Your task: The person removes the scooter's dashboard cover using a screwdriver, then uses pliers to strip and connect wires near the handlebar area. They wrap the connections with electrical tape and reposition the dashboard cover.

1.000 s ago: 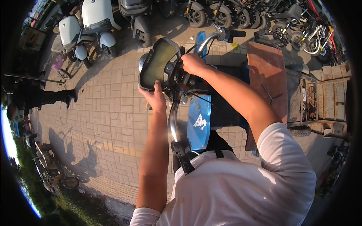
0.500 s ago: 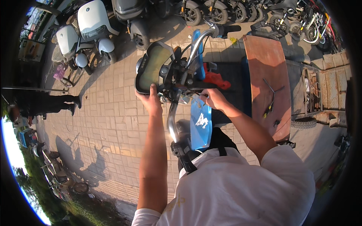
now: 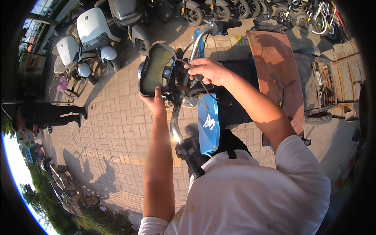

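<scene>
A loose white short-sleeved T-shirt (image 3: pixel 254 196) of soft, thin-looking fabric is worn, its body creased by broad folds and brightened in patches by sunlight. The upper arms are covered by a wide white left sleeve (image 3: pixel 153 225) and a matching white right sleeve (image 3: pixel 303 168); the forearms, left hand (image 3: pixel 154 103) and right hand (image 3: pixel 209 72) are left bare. The shirt front is marked by a small yellowish figure of thin strokes (image 3: pixel 190 208). Below the hem, black cloth trousers (image 3: pixel 236 141) are worn, and a short, narrow dark band (image 3: pixel 232 154) is seen against the hem.
</scene>
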{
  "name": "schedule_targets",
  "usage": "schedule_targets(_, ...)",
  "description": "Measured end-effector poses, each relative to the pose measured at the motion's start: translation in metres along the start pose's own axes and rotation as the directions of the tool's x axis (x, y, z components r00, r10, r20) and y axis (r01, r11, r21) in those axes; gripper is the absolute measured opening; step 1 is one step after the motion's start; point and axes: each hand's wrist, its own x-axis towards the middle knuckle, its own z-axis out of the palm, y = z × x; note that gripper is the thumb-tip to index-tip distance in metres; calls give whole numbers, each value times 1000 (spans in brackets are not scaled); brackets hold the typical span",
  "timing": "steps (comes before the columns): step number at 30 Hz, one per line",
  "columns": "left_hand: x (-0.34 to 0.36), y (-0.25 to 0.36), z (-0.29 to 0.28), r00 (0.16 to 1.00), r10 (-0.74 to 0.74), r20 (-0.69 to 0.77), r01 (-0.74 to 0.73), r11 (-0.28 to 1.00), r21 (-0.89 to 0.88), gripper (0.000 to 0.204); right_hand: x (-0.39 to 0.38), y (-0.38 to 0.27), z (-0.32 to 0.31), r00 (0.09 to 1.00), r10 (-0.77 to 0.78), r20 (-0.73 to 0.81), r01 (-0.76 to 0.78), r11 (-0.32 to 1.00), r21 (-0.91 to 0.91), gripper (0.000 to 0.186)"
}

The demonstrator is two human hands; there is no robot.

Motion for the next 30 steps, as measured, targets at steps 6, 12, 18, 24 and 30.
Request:
schedule_targets(6,2,13,-10,965,-261,-38,260,965,-24,65,-50,84,-38,996,-68,-64,14,793,-609,16)
schedule_targets(12,4,19,-14,945,-327,-15,327,942,72,47,-110,164,-93,990,34,-137,-126,653,-746,17)
schedule_targets(18,4,21,-21,926,-377,25,370,918,145,53,-167,181,-128,985,-14,-175,-168,212,-963,22)
schedule_targets(24,-28,13,-56,925,-378,43,370,920,133,48,-149,98,-117,980,-141,-140,34,811,-583,24)
schedule_targets(30,-102,-45,-95,671,-714,202,737,673,-69,23,-87,7,-58,915,-371,-160,309,898,-314,21)
